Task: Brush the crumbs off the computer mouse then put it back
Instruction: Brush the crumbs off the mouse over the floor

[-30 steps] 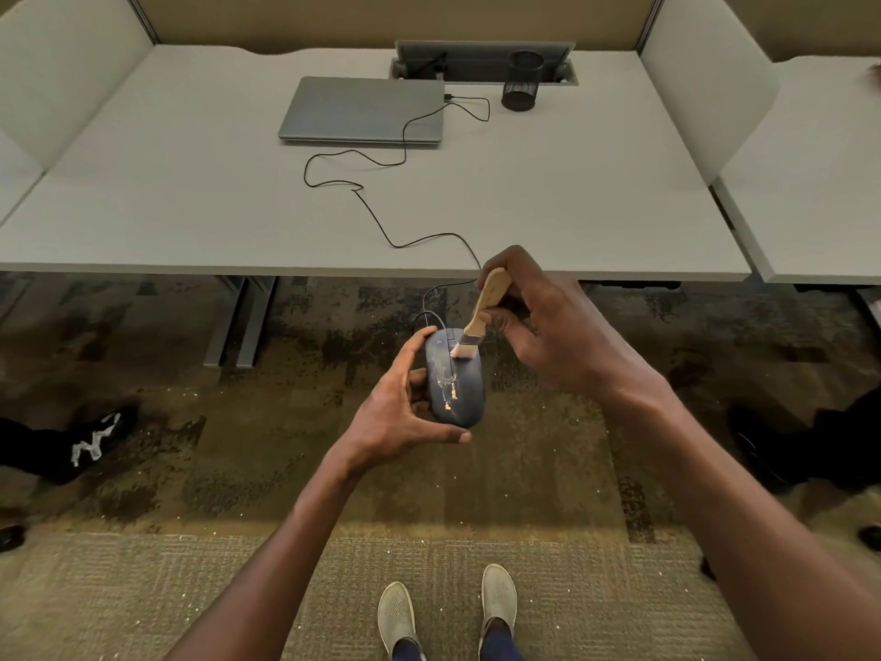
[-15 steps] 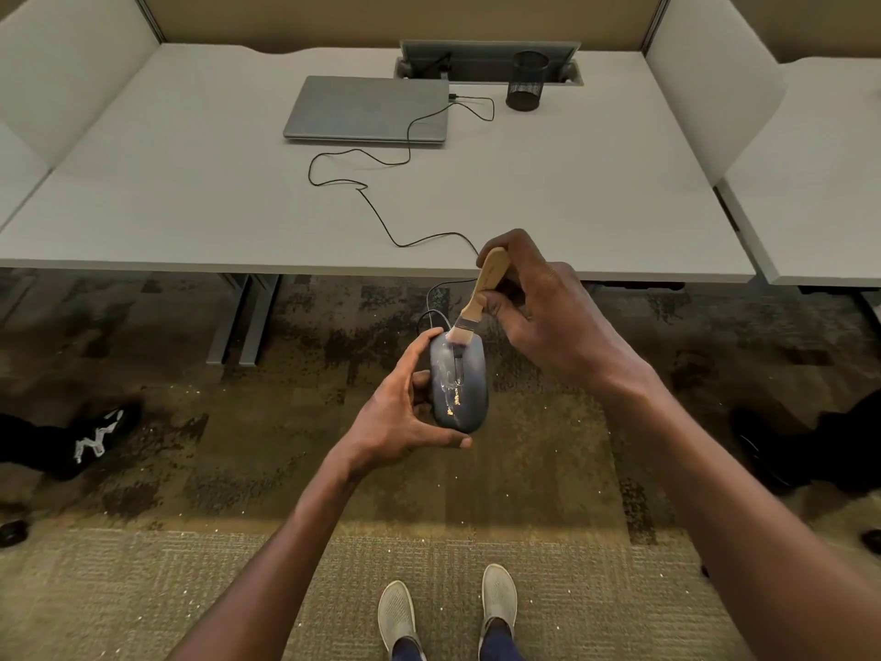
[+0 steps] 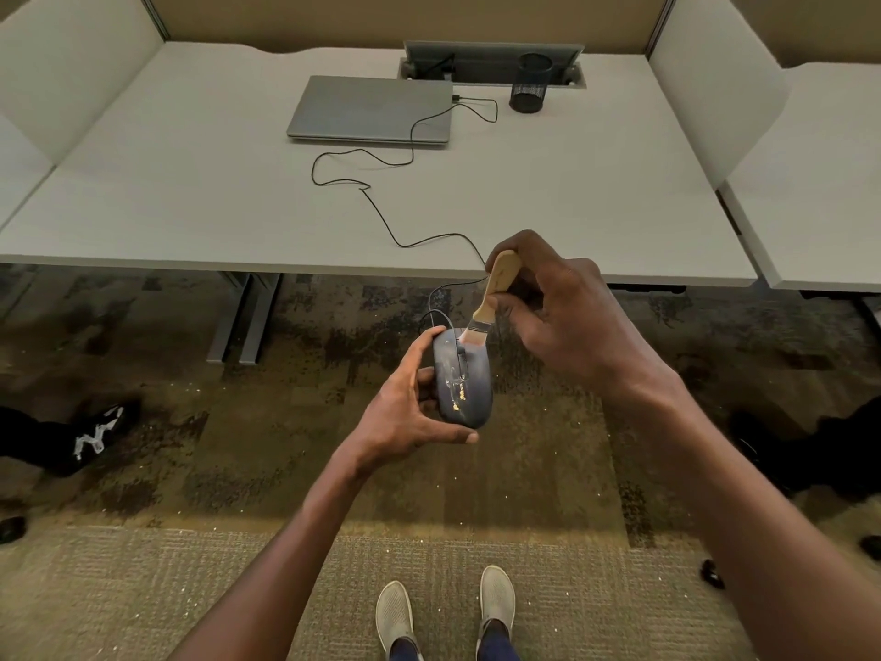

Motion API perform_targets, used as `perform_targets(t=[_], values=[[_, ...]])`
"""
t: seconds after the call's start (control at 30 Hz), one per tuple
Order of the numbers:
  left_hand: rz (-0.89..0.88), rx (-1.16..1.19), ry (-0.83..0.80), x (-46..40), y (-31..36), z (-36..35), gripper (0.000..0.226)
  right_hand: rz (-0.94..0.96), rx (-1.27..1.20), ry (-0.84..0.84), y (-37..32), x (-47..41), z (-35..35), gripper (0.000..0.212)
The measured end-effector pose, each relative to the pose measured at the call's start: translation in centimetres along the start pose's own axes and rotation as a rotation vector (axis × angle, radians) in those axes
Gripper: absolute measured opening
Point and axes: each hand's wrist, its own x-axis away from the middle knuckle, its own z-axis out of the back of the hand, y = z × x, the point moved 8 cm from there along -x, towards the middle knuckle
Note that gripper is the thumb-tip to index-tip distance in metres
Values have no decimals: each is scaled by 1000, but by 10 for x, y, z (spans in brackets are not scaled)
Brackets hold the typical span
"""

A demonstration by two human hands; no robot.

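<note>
Carpet (image 3: 267,450) below | left hand (image 3: 400,417) cradles mouse (image 3: 465,384) | right hand (image 3: 562,317) pinches brush (image 3: 493,298), bristles seemingly touching mouse

- The left forearm rises from the lower left of the view, bare, toward the centre.
- The left hand (image 3: 405,412) is held out in front of the body, palm turned toward the right, fingers curled round the left side of a computer mouse (image 3: 465,384), thumb lying under its near end.
- The right arm comes in from the lower right edge, bare, wrist bent.
- The right hand (image 3: 567,317) sits higher and farther out than the left, fingers and thumb pinching a brush (image 3: 493,295) by its wooden handle, bristles down on the mouse's far end.
- Both feet (image 3: 445,615) stand side by side below.
</note>
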Motion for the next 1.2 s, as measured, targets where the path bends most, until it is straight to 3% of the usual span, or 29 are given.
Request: perform_targets(t=[0.2, 0.5, 0.8, 1.2], values=[[20, -5, 14, -1, 2, 1, 134, -7, -40, -31, -7, 14, 7, 32], [12, -64, 24, -3, 8, 0, 133, 19, -58, -219, -14, 35, -11, 31], [-9, -77, -16, 0, 10, 0, 132, -74, -10, 76, 5, 28, 31, 24], [-19, -58, -88, 9, 10, -8, 134, -134, 48, 70, 37, 9, 19, 23]])
